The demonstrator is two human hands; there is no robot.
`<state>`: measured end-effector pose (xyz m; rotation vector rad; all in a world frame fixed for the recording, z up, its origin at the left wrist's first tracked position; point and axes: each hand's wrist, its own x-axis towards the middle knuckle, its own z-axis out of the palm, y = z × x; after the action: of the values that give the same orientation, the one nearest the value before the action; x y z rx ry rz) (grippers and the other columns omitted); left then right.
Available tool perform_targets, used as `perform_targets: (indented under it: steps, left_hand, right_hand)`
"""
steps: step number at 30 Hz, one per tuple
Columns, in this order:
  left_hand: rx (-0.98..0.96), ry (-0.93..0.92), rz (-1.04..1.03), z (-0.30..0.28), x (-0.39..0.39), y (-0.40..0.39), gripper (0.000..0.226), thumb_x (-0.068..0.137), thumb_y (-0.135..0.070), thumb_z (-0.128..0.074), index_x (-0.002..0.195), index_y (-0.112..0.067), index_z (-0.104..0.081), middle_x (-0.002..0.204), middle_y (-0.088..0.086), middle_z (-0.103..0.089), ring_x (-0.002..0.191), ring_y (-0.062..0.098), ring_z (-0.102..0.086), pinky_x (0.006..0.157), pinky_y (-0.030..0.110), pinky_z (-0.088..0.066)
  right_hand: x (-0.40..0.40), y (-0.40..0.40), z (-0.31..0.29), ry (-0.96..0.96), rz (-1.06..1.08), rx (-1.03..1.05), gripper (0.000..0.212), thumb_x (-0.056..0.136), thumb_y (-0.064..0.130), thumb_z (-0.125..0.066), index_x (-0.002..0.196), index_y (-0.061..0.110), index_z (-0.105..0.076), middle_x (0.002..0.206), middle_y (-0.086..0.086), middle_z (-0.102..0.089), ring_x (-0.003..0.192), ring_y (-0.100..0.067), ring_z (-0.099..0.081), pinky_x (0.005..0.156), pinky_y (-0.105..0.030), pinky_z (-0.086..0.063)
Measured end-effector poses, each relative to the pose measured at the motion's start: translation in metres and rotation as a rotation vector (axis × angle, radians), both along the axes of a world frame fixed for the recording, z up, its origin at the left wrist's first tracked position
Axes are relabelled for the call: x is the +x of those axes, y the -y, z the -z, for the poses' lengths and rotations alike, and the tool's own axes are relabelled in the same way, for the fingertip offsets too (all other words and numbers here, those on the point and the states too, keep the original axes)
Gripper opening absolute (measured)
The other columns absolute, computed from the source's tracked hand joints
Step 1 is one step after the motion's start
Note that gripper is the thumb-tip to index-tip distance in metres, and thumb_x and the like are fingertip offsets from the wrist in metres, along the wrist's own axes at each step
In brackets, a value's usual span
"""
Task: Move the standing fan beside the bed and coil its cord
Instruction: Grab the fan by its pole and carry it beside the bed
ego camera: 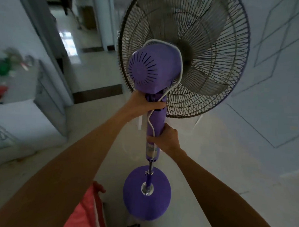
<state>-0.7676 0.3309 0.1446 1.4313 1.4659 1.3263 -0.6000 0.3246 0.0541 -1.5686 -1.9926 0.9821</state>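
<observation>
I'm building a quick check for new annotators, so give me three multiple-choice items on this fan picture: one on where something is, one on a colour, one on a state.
1. Where does the left hand grip the standing fan?
A. Just under the motor housing
B. On the round base
C. On the wire grille

2. What colour is the fan's round base?
A. White
B. Purple
C. Black

3. How is the white cord now?
A. Lying in a neat coil on the floor
B. Draped over the motor housing and down the column
C. Plugged into a wall socket

Answers:
1. A: the left hand closes on the neck right below the motor housing, while the right hand holds the column lower down.
2. B: the base matches the purple column and housing.
3. B: the cord loops over the housing and runs down under both hands.
</observation>
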Motion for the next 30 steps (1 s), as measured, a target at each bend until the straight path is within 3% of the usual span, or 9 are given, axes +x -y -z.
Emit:
perform_targets:
  steps: [2,5,9,14,17,21,30]
  left_hand:
    - [0.002,0.002,-0.072,-0.002,-0.035,-0.002,0.072,0.056,-0.043,-0.090,0.121,-0.020,-0.069,0.117,-0.003,-0.073,0.107,0.011,-0.070,0.089,0.036,-0.060]
    - [0.002,-0.010,-0.175,-0.009,-0.088,-0.004,0.074,0.057,-0.046,-0.089,0.122,-0.017,-0.069,0.116,-0.005,-0.073,0.106,0.008,-0.070,0.088,0.032,-0.060]
    - [-0.011,-0.047,-0.324,-0.021,-0.154,-0.006,0.063,0.057,-0.048,-0.088,0.113,-0.022,-0.073,0.108,-0.005,-0.076,0.101,0.010,-0.071,0.087,0.038,-0.061]
    - [-0.010,-0.054,-0.498,-0.030,-0.232,-0.014,0.053,0.060,-0.045,-0.090,0.108,-0.033,-0.071,0.107,-0.011,-0.075,0.098,0.005,-0.071,0.083,0.031,-0.061]
    - [-0.004,-0.074,-0.628,-0.031,-0.281,-0.018,0.048,0.062,-0.039,-0.092,0.104,-0.038,-0.069,0.103,-0.018,-0.073,0.095,-0.006,-0.069,0.082,0.026,-0.061]
    - [0.034,-0.028,-0.797,-0.025,-0.342,-0.008,0.067,0.058,-0.041,-0.092,0.118,-0.022,-0.069,0.115,-0.003,-0.074,0.107,0.014,-0.069,0.092,0.042,-0.059]
    - [0.086,0.007,-1.043,-0.014,-0.479,0.062,0.062,0.055,-0.047,-0.095,0.110,-0.029,-0.072,0.111,-0.004,-0.076,0.106,0.014,-0.071,0.090,0.043,-0.060]
  right_hand:
    - [-0.035,-0.015,-0.003,-0.009,-0.072,0.005,0.067,0.052,0.044,-0.089,0.106,0.019,-0.060,0.098,-0.003,-0.072,0.082,-0.020,-0.066,0.074,-0.037,-0.059]
    - [-0.089,-0.035,-0.011,-0.016,-0.181,-0.015,0.071,0.055,0.042,-0.089,0.113,0.013,-0.061,0.102,-0.006,-0.072,0.089,-0.024,-0.068,0.081,-0.043,-0.059]
    - [-0.161,-0.064,-0.021,-0.028,-0.325,0.016,0.067,0.057,0.040,-0.090,0.111,0.011,-0.063,0.101,-0.007,-0.073,0.087,-0.024,-0.068,0.078,-0.042,-0.059]
    - [-0.254,-0.102,-0.025,-0.028,-0.515,0.043,0.067,0.054,0.044,-0.090,0.108,0.015,-0.062,0.097,-0.001,-0.072,0.081,-0.019,-0.067,0.071,-0.033,-0.057]
    - [-0.312,-0.123,-0.022,-0.039,-0.636,0.015,0.065,0.055,0.044,-0.088,0.108,0.016,-0.064,0.096,-0.001,-0.073,0.082,-0.018,-0.068,0.072,-0.034,-0.058]
    - [-0.389,-0.133,-0.021,-0.072,-0.805,0.034,0.055,0.055,0.039,-0.087,0.101,0.017,-0.066,0.088,0.003,-0.072,0.077,-0.015,-0.069,0.067,-0.025,-0.053]
    - [-0.561,-0.094,-0.021,-0.086,-1.121,0.068,0.061,0.056,0.037,-0.089,0.106,0.012,-0.065,0.095,-0.003,-0.074,0.079,-0.019,-0.071,0.074,-0.035,-0.060]
